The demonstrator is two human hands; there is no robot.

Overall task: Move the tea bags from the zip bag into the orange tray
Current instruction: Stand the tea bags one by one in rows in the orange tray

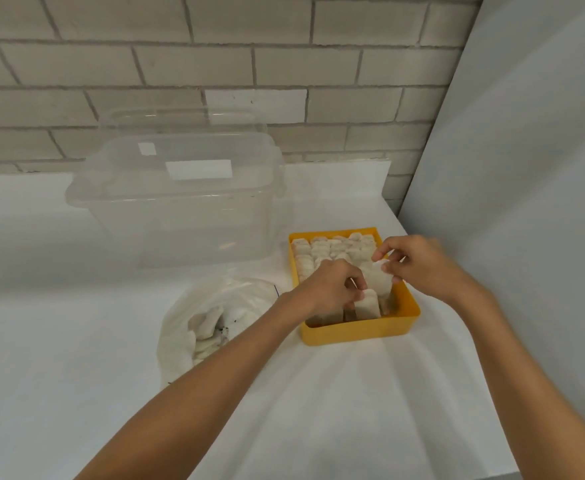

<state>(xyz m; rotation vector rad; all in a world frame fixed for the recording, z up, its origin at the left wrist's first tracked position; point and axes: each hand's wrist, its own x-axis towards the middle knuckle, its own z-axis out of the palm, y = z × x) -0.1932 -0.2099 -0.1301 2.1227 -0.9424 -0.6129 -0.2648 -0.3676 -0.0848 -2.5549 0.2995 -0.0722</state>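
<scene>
over orange tray (353, 332) of tea bags (318, 251), left hand (329, 289), right hand (422, 268) each pinching one, more in zip bag (180, 327)

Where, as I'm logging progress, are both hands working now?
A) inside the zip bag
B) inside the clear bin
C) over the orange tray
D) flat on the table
C: left hand and right hand both pinch tea bags over the orange tray; the zip bag lies to its left.

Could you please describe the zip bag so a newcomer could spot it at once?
Find the large clear box by the brick wall. In front of it, left of the orange tray, lies the zip bag: soft, crumpled plastic with tea bags inside.
</scene>
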